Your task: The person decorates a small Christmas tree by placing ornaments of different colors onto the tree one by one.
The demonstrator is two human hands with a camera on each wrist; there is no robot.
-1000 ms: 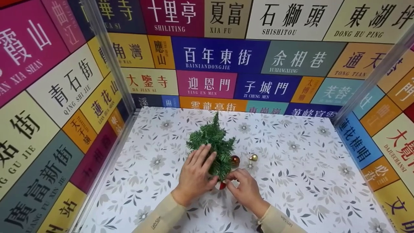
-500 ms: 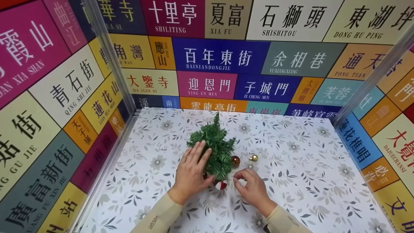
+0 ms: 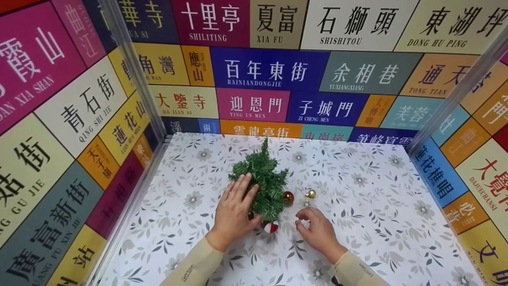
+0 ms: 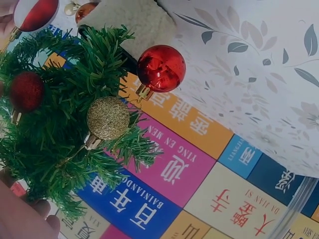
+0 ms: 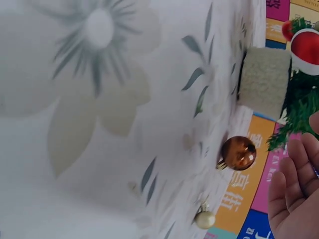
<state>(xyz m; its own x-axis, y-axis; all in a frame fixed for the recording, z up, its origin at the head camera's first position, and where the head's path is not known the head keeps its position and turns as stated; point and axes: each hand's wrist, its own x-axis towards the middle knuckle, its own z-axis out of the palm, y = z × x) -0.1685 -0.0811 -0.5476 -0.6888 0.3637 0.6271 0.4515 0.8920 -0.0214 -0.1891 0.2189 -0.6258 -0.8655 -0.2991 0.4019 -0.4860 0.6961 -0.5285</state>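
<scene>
My left hand [image 3: 233, 208] rests against the left side of a small green Christmas tree [image 3: 265, 174], fingers straight. A red-and-white bauble [image 3: 271, 227] hangs low on the tree's near side. Dark red [image 4: 26, 92], gold glitter [image 4: 108, 118] and shiny red [image 4: 161, 68] baubles hang on its branches in the left wrist view. To the right of the tree, apart from it, is my right hand [image 3: 319, 232], fingers loosely bent; I see nothing held between them. The right wrist view shows the tree's pale block-like base [image 5: 265, 82].
A shiny copper-brown bauble [image 3: 288, 197] lies on the table right beside the tree. Farther right is a small gold bauble [image 3: 310, 194]. The floral tabletop [image 3: 190, 226] is bounded by sign-covered walls [image 3: 270, 67] at the back and both sides.
My right hand has drawn away from the red-and-white bauble to the right, leaving it in full view on the tree. The left hand has shifted slightly left, still against the branches.
</scene>
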